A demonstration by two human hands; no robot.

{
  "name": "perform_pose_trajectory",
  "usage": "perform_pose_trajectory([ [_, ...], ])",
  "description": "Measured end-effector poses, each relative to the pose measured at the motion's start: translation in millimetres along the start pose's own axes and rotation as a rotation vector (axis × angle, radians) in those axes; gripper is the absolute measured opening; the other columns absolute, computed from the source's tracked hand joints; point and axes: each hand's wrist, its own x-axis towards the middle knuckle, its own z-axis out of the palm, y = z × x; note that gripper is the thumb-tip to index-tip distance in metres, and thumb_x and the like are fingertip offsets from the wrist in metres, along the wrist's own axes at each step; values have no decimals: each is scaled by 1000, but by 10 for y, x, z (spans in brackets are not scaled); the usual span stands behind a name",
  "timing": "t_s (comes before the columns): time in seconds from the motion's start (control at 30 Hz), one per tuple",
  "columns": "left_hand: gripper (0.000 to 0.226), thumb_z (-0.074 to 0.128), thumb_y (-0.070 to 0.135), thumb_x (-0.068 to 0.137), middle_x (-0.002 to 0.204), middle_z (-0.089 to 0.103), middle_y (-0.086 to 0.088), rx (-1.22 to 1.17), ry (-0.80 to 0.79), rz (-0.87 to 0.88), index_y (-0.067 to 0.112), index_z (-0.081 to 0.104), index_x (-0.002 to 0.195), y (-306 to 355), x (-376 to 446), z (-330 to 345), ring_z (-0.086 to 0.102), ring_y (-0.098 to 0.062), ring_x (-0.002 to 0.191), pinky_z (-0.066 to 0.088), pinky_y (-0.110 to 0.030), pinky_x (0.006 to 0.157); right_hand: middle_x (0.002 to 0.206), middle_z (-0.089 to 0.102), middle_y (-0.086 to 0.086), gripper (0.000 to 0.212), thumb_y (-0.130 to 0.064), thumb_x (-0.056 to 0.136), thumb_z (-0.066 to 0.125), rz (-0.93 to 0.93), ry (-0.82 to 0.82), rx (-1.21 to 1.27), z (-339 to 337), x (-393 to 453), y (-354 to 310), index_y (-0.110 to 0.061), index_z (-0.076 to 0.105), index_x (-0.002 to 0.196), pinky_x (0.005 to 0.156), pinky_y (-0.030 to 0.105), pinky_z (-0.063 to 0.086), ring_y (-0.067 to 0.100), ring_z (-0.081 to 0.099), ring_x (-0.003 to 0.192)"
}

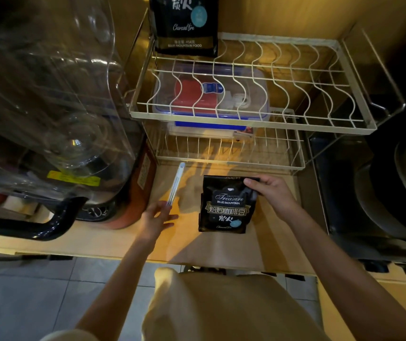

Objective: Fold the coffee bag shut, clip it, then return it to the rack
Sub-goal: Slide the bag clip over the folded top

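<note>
Black foil coffee bag (226, 205) lettered in white and gold with a pale blue disc, long white-and-light-blue plastic clip (176, 184), cream wire rack (246, 119) over a clear blue-rimmed box (211, 94) holding something red, tan wooden counter (221, 244).

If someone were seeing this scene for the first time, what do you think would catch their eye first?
Probably the black coffee bag standing on the wooden counter at centre, its top corner pinched by the right hand. Just to its left, the left hand touches the near end of a long pale bag clip lying on the counter. Behind them stands a two-tier wire rack, with a second black coffee bag on its upper shelf.
</note>
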Motion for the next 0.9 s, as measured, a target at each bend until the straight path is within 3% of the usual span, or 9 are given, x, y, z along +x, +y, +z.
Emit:
perform_pose_trajectory([
  [0.1, 17, 43, 17, 92, 90, 63, -3, -376, -136, -167, 9, 56, 100, 79, -42, -59, 64, -4, 57, 50, -16, 51, 54, 71, -15, 18, -1, 82, 59, -3, 1, 10, 1, -13, 5, -16, 66, 75, 51, 8, 48, -4, 65, 55],
  [0.17, 21, 39, 16, 93, 83, 66, -8, -648, -197, -280, 6, 57, 96, 123, -42, -92, 59, -7, 50, 46, -14, 43, 55, 71, -15, 18, -1, 82, 59, -9, -3, 15, 2, -20, 1, -16, 65, 76, 51, 7, 48, -4, 65, 56],
  [0.23, 22, 38, 17, 93, 74, 70, -11, -759, -228, -367, 5, 56, 88, 133, -48, -95, 56, -7, 46, 44, -14, 40, 57, 72, -14, 17, -1, 82, 59, -10, -13, 14, 3, -27, -1, -16, 66, 78, 52, 8, 49, -3, 66, 58],
  [0.43, 15, 50, 8, 81, 75, 72, -14, -705, -256, -419, -1, 58, 90, 88, -62, -76, 62, -8, 51, 50, -14, 46, 58, 73, -13, 14, -2, 82, 59, -9, -25, 12, 0, -45, -12, -14, 65, 80, 52, 9, 50, -1, 67, 59],
  [0.57, 17, 50, 2, 87, 63, 71, -14, -656, -138, -496, -6, 55, 101, 34, -68, -78, 69, -16, 56, 57, -19, 51, 58, 72, -14, 13, -2, 83, 58, -8, -26, 4, -3, -49, -20, -13, 65, 81, 52, 9, 50, -2, 66, 58],
  [0.67, 28, 49, -2, 87, 76, 67, -17, -557, -43, -391, -3, 47, 115, 11, -72, -47, 70, -16, 56, 58, -20, 55, 59, 73, -14, 11, -4, 82, 60, -4, -19, -8, -4, -43, -15, -13, 66, 82, 53, 9, 50, -2, 67, 59],
  [0.73, 26, 50, -1, 86, 80, 65, -16, -480, -21, -328, 6, 48, 111, 59, -111, -32, 69, -14, 54, 57, -18, 53, 58, 72, -14, 11, -3, 82, 60, -4, -17, -10, 1, -39, -21, -12, 66, 83, 53, 9, 50, -2, 66, 59],
  [0.8, 18, 50, 3, 87, 66, 71, -9, -444, -48, -266, 7, 53, 104, 156, -161, -44, 67, -9, 52, 55, -15, 50, 57, 72, -14, 10, -3, 82, 60, -3, -12, -8, 1, -34, -16, -11, 66, 83, 52, 9, 50, -2, 66, 58],
  [0.9, 13, 52, 5, 85, 68, 72, -8, -557, -159, -223, 6, 62, 95, 322, -211, -99, 63, -8, 51, 52, -14, 47, 57, 72, -14, 9, -3, 82, 60, 2, -6, -6, 2, -27, -19, -10, 66, 83, 52, 9, 50, -2, 66, 57],
])
